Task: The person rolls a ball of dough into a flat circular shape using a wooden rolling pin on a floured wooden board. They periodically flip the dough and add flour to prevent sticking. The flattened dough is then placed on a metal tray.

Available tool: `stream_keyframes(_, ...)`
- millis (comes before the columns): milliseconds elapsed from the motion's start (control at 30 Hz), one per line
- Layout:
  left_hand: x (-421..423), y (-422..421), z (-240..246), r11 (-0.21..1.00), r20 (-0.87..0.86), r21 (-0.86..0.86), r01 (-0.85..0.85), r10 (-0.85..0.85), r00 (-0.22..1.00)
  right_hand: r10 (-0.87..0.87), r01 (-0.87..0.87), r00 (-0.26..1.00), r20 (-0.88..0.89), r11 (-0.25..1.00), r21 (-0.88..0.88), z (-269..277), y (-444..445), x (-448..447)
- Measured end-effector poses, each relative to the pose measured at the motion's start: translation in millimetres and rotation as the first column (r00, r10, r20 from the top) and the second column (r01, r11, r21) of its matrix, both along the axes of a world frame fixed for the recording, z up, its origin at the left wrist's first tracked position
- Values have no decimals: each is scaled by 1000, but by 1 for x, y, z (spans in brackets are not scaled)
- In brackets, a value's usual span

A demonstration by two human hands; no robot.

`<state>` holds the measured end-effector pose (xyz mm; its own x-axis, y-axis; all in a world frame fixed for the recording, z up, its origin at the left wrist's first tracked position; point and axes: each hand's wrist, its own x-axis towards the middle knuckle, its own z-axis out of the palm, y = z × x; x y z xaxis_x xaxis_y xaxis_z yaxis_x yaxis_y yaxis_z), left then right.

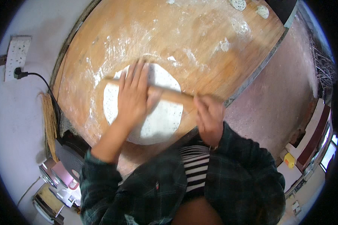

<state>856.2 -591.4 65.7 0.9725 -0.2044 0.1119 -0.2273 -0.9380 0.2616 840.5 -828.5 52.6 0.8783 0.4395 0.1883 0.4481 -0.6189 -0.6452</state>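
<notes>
A round, flat sheet of white dough (160,121) with dark specks lies on a floured wooden board (163,33). Across its upper part runs a wooden rolling pin (171,94), slightly blurred. My left hand (133,94) rests over the pin's left part with the palm down, fingers extended and the thumb towards the right. At the pin's right end, beyond the dough's edge, my right hand (209,115) is closed around the wood. The dough under the pin and under my left hand is hidden.
Two small speckled dough pieces, one of them (238,4) partly cut off by the rim, lie at the board's far right. A wall socket strip (18,57) with a black plug and cable, a straw broom (48,123) and a pink mug (62,173) stand at the left.
</notes>
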Motion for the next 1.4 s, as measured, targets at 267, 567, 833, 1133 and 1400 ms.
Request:
stream_keyframes(267,76,-4,-29,997,175,58,49,-59,983,-47,58,991,127,995,-82,-3,-2,39)
stream_keyframes(567,80,-20,-10,999,174,50,-8,-1,985,-41,77,968,249,988,-135,-11,-4,61)
stream_keyframes(833,15,69,9,685,31,-171,-708,722,691,-149,148,980,129,989,18,-11,-23,96)
stream_keyframes(1133,-47,70,-12,583,-329,-164,-796,728,601,-192,187,967,170,981,47,-9,-49,83)
stream_keyframes(1400,-71,111,-12,424,-249,-481,-768,773,583,-150,145,977,152,988,48,16,-63,89)
